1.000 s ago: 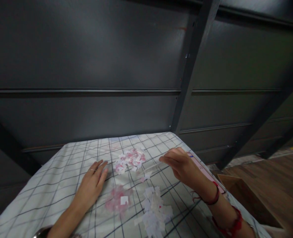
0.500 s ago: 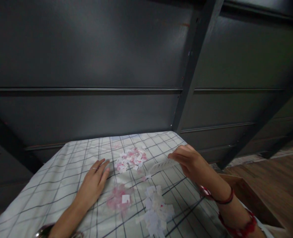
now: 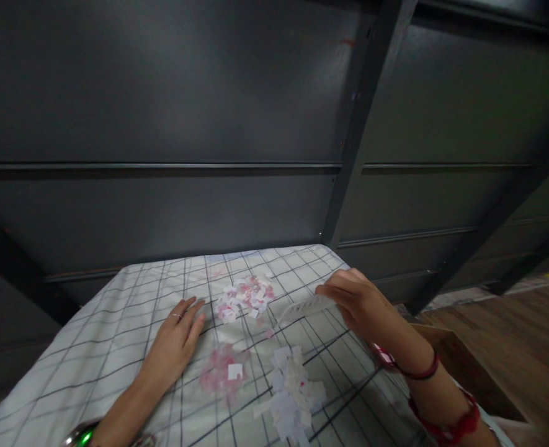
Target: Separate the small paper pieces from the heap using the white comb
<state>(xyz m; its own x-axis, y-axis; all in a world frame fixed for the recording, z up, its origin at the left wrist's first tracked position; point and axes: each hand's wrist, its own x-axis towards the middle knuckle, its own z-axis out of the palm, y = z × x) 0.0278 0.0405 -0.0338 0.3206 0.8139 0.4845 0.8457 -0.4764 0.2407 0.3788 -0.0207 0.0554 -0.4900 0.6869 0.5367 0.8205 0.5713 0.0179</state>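
Note:
My right hand (image 3: 351,298) pinches the right end of a pale, see-through tool that looks like plastic tweezers (image 3: 302,307). Its narrow tip points left and down, near a small pink scrap (image 3: 269,333). My left hand (image 3: 178,332) lies on the checked cloth with its fingers stretched out, holding nothing. Beyond its fingertips is a heap of mixed pink and white scraps (image 3: 246,297). Closer to me sits a pile of thin pink pieces (image 3: 221,375) with one white square (image 3: 236,372) on it. Right of that lies a pile of white paper pieces (image 3: 293,397).
A white cloth with dark grid lines (image 3: 148,285) covers the table. Dark metal panels (image 3: 185,211) stand right behind its far edge. An open cardboard box (image 3: 474,372) is below on the right, on a wooden floor (image 3: 511,316).
A small white piece was at the tool's tip earlier and no longer shows there. Both hands have stayed almost in place, with the right still pinching the tool.

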